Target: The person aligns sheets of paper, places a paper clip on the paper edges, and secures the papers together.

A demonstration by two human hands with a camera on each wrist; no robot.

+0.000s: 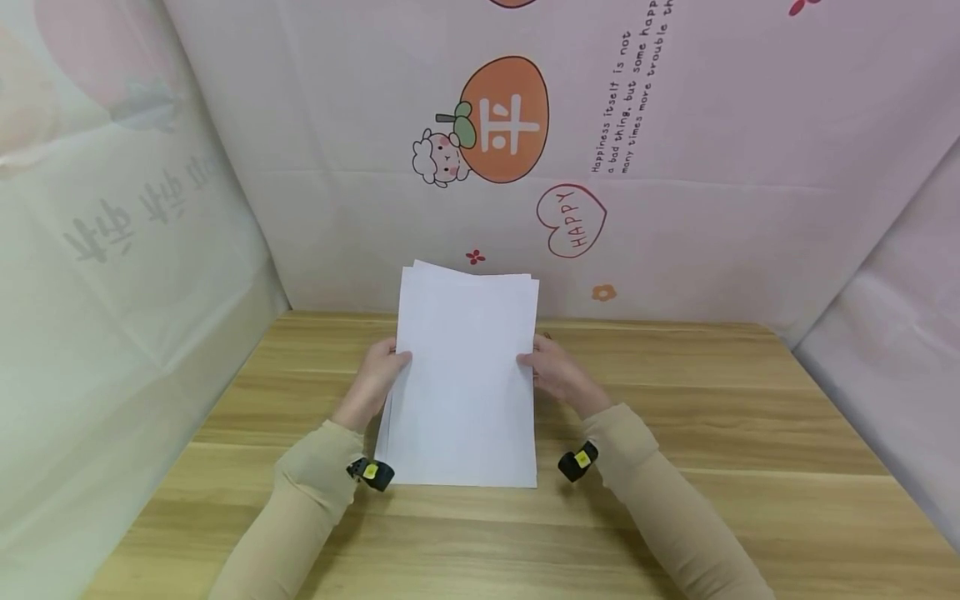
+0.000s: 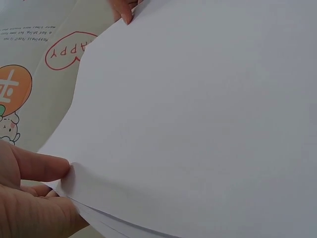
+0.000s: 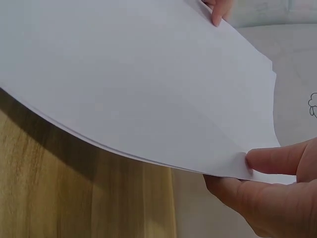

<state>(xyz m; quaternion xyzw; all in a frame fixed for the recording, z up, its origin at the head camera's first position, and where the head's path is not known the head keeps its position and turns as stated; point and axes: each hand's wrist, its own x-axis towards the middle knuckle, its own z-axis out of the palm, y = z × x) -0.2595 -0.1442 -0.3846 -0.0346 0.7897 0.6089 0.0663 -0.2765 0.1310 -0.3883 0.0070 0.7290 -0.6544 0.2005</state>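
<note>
Between both hands is a stack of white paper sheets (image 1: 467, 383), blank on its top face. The sheets are slightly out of line, with corners showing past each other at the top and left edges. My left hand (image 1: 378, 372) pinches the left edge, thumb on top and fingers beneath. On the opposite edge my right hand (image 1: 557, 371) grips the same way. In the left wrist view, the edges fan apart a little below the left thumb (image 2: 44, 166). The right wrist view has the sheets bowed, their lower edge raised over the wood, with the right thumb (image 3: 275, 158) pressing on top.
Beneath the paper is a wood-grain table (image 1: 675, 433). A pale printed cloth (image 1: 360, 167) with an orange fruit, a heart and lettering hangs behind it, and similar cloth covers both sides. Each wrist wears a black strap (image 1: 577, 461) with a yellow mark.
</note>
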